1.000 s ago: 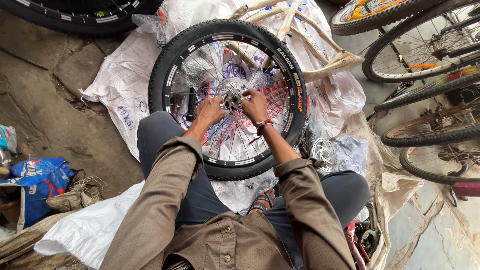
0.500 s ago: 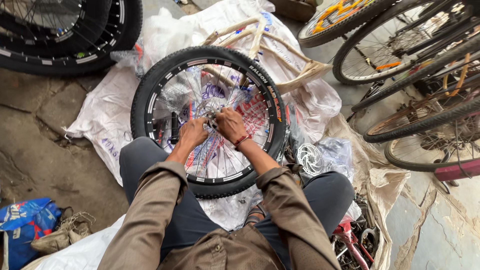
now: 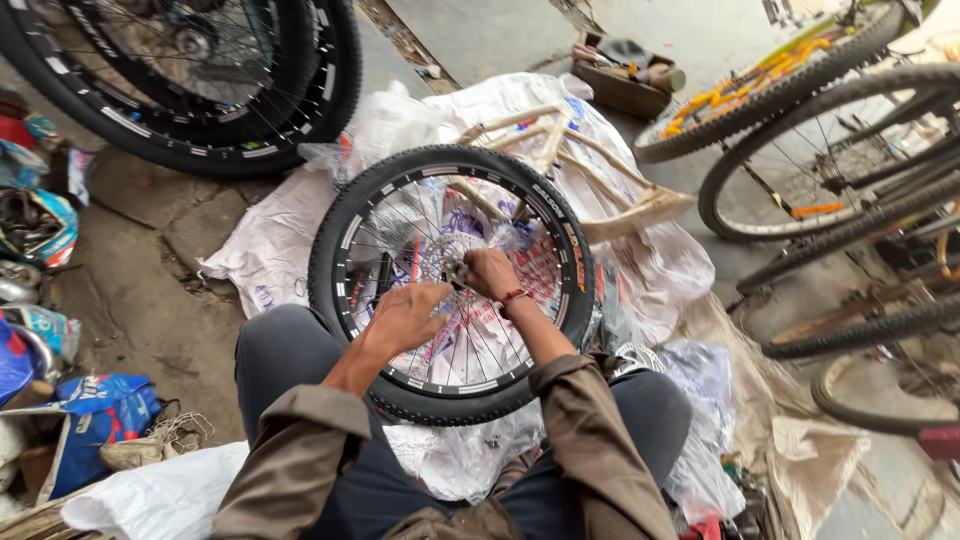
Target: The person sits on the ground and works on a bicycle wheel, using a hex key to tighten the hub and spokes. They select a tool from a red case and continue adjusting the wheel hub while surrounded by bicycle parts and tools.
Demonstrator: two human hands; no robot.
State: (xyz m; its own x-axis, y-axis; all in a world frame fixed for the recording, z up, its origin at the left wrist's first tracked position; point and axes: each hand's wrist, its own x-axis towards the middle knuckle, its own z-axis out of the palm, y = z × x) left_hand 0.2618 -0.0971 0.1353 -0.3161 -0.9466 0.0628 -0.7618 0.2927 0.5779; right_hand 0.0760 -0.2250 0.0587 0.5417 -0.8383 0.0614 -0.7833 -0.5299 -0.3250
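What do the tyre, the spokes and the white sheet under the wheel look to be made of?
Tyre: matt black rubber, going by its knobbly tread. Spokes: thin metal wire, dark, some glinting. Sheet: probably woven plastic sacking; it is crinkled and slightly shiny.

Two black tyred wheels [image 3: 200, 90] are seen at the upper left, overlapping. A cream bicycle frame [image 3: 600, 190] is laid on white sacks [image 3: 270, 250] at the upper middle. A brown box [image 3: 625, 85] of small parts is set at the top centre. Several bicycle wheels [image 3: 830, 170] are crowded along the right edge. A blue bag [image 3: 100, 415] and a coil of twine [image 3: 165, 440] are found at the lower left, on the stone floor [image 3: 150, 310].
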